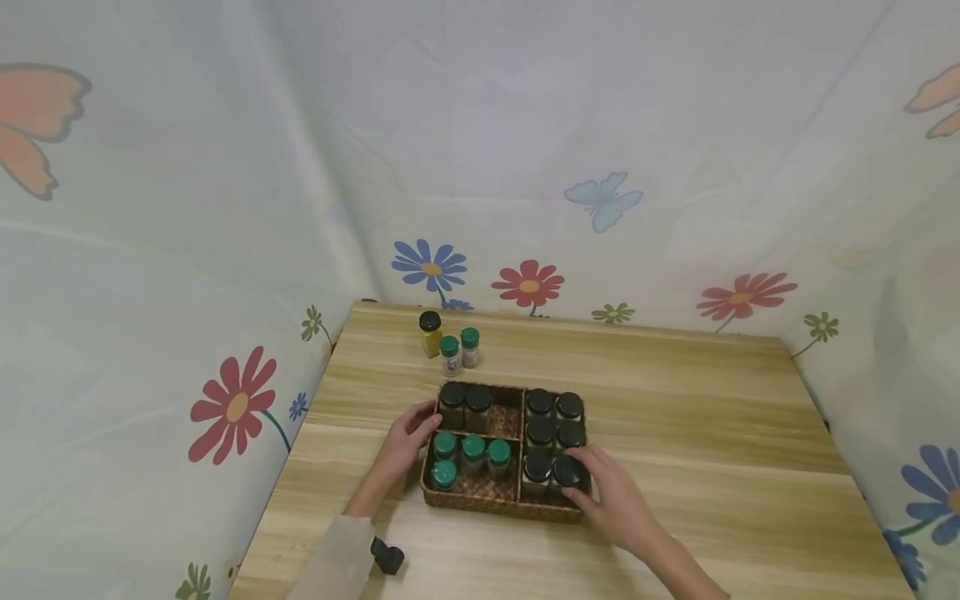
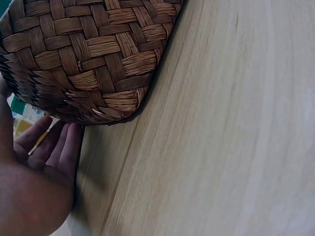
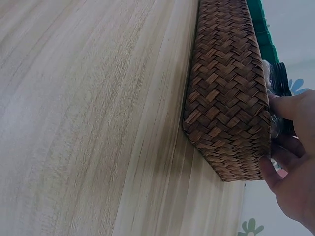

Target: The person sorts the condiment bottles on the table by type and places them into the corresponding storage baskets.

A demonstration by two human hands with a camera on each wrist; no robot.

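A brown woven basket [image 1: 472,502] with three compartments stands on the wooden table. My left hand [image 1: 408,433] holds its left side, thumb at the rim; in the left wrist view the fingers [image 2: 64,147] lie along the outer wall. With thumb and fingers, my right hand [image 1: 611,492] grips a black-lidded jar [image 1: 567,472] at the basket's front right corner. Other black-lidded jars [image 1: 539,403] fill the right compartment. Two more black-lidded jars [image 1: 478,400] sit in the back left compartment. Several green-lidded shakers [image 1: 473,450] occupy the front left one.
Behind the basket stand a yellow-filled jar [image 1: 431,335] with a black lid and two green-capped shakers [image 1: 450,357]. A small black object [image 1: 387,557] shows beside the left sleeve [image 1: 335,558]. Flower-printed sheeting [image 1: 637,250] hangs around the table [image 1: 720,433].
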